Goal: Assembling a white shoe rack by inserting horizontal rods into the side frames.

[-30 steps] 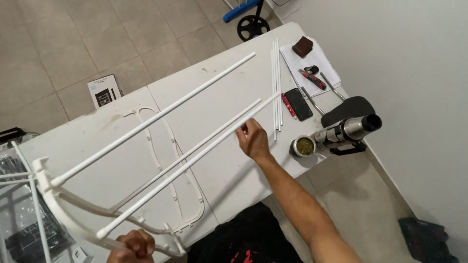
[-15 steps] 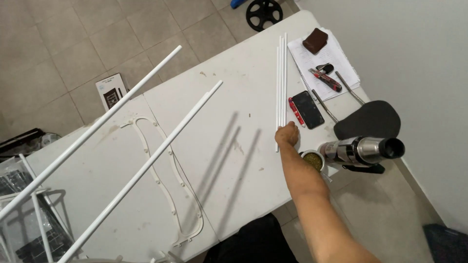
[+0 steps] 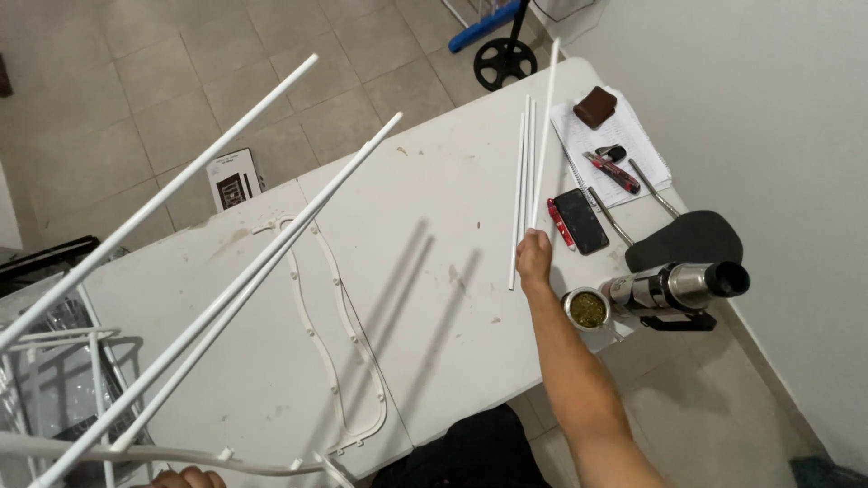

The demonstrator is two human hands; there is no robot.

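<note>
Two hands work: our right hand (image 3: pixel 533 250) grips one white rod (image 3: pixel 545 136), lifting it beside the phone (image 3: pixel 580 220); our left hand (image 3: pixel 185 476) holds the rack frame (image 3: pixel 136 452). We should raise the rod evenly, clear of the phone.

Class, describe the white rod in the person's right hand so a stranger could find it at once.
Start at the white table, then find the right hand near its right end. The lifted rod rises from it, tilted past the table's far edge, while the two neighbouring rods lie flat.
</note>
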